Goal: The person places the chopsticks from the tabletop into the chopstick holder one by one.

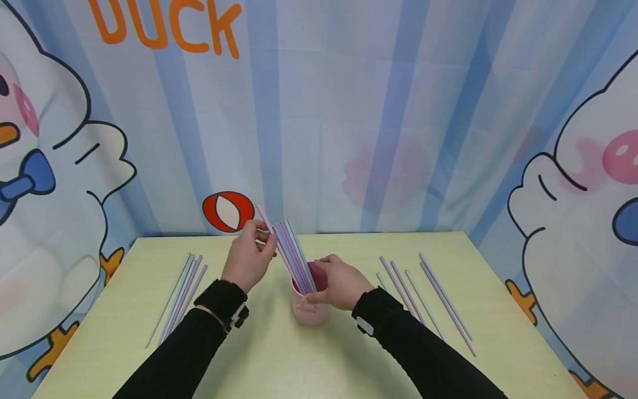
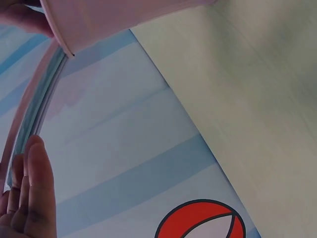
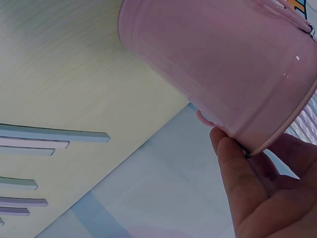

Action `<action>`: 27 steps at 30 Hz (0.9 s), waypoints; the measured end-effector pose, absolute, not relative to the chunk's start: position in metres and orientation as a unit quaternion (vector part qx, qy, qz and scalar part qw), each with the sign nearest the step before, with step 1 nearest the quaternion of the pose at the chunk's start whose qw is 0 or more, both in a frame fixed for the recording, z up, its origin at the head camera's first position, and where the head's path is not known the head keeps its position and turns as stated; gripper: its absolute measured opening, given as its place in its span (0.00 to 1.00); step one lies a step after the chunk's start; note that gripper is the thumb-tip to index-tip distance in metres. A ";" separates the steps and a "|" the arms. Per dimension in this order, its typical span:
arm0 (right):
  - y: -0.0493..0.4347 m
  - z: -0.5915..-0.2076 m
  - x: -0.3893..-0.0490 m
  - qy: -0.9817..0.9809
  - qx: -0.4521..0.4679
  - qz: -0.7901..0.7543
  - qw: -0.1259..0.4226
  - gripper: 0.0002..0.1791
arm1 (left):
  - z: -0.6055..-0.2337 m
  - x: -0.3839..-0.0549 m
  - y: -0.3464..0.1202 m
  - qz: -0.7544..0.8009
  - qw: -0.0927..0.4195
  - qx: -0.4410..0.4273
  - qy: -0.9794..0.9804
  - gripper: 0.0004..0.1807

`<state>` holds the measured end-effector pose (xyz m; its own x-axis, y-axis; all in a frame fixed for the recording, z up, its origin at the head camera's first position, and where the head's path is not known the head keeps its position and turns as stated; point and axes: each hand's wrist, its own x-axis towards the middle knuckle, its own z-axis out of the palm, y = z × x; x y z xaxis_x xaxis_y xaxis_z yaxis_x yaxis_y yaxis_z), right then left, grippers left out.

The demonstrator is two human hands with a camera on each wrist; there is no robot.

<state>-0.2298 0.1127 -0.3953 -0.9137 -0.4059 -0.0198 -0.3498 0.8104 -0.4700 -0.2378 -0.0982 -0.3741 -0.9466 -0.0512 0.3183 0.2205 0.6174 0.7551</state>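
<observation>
A small pink metal bucket (image 1: 310, 315) stands mid-table, tilted slightly, with a bunch of pastel straws (image 1: 294, 249) leaning left out of its mouth. My left hand (image 1: 251, 255) is at the upper part of the bunch, its fingers bent around a pink straw (image 1: 265, 218) on the near-left side. In the left wrist view the fingers (image 2: 37, 183) lie alongside the straws. My right hand (image 1: 344, 281) grips the bucket's rim from the right, thumb at the front. The right wrist view shows fingertips (image 3: 228, 148) against the bucket wall near a small loop. The straws' lower ends are hidden inside the bucket.
Several pastel straws (image 1: 185, 293) lie on the left of the pale yellow table (image 1: 279, 366). More straws (image 1: 448, 305) lie spread on the right, partly under my right forearm. A striped cartoon curtain (image 1: 319, 111) hangs behind the table's back edge.
</observation>
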 end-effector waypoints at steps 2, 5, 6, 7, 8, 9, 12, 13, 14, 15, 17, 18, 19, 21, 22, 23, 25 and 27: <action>0.113 -0.396 -0.230 0.949 -0.198 -0.237 0.060 0.46 | -0.377 -0.237 -0.097 -0.426 0.151 -0.046 -0.891 0.18; 0.112 -0.397 -0.231 0.949 -0.199 -0.236 0.059 0.46 | -0.380 -0.237 -0.096 -0.420 0.141 -0.043 -0.896 0.17; 0.113 -0.397 -0.232 0.950 -0.200 -0.234 0.058 0.46 | -0.382 -0.237 -0.096 -0.417 0.137 -0.042 -0.897 0.17; 0.113 -0.397 -0.232 0.950 -0.201 -0.234 0.058 0.46 | -0.383 -0.237 -0.095 -0.417 0.133 -0.041 -0.898 0.17; 0.113 -0.397 -0.232 0.950 -0.201 -0.234 0.058 0.46 | -0.385 -0.237 -0.095 -0.415 0.128 -0.041 -0.900 0.17; 0.113 -0.397 -0.232 0.949 -0.202 -0.234 0.057 0.46 | -0.386 -0.237 -0.094 -0.414 0.124 -0.042 -0.901 0.17; 0.113 -0.396 -0.231 0.949 -0.204 -0.233 0.055 0.45 | -0.391 -0.237 -0.093 -0.407 0.117 -0.042 -0.905 0.16; 0.112 -0.395 -0.231 0.949 -0.205 -0.232 0.055 0.46 | -0.392 -0.237 -0.092 -0.403 0.116 -0.043 -0.907 0.16; 0.112 -0.395 -0.231 0.949 -0.206 -0.231 0.054 0.46 | -0.393 -0.237 -0.091 -0.400 0.116 -0.043 -0.908 0.16; 0.112 -0.395 -0.231 0.949 -0.208 -0.230 0.053 0.46 | -0.394 -0.236 -0.091 -0.397 0.116 -0.043 -0.909 0.16; 0.112 -0.395 -0.230 0.949 -0.210 -0.229 0.052 0.46 | -0.396 -0.236 -0.090 -0.391 0.116 -0.046 -0.912 0.16; 0.113 -0.395 -0.230 0.949 -0.211 -0.227 0.052 0.46 | -0.397 -0.236 -0.089 -0.389 0.116 -0.048 -0.913 0.15; 0.113 -0.395 -0.230 0.949 -0.213 -0.226 0.052 0.46 | -0.398 -0.236 -0.089 -0.386 0.115 -0.049 -0.914 0.15; 0.113 -0.395 -0.230 0.949 -0.214 -0.224 0.052 0.45 | -0.399 -0.236 -0.088 -0.381 0.116 -0.054 -0.916 0.14; 0.113 -0.394 -0.230 0.949 -0.214 -0.224 0.053 0.45 | -0.400 -0.236 -0.088 -0.378 0.116 -0.055 -0.917 0.14; 0.113 -0.394 -0.230 0.950 -0.214 -0.222 0.053 0.46 | -0.401 -0.236 -0.088 -0.377 0.116 -0.055 -0.917 0.14; 0.113 -0.394 -0.229 0.951 -0.212 -0.220 0.054 0.46 | -0.403 -0.236 -0.088 -0.373 0.115 -0.054 -0.919 0.14; 0.113 -0.392 -0.228 0.951 -0.210 -0.220 0.055 0.46 | -0.404 -0.235 -0.088 -0.375 0.111 -0.052 -0.919 0.14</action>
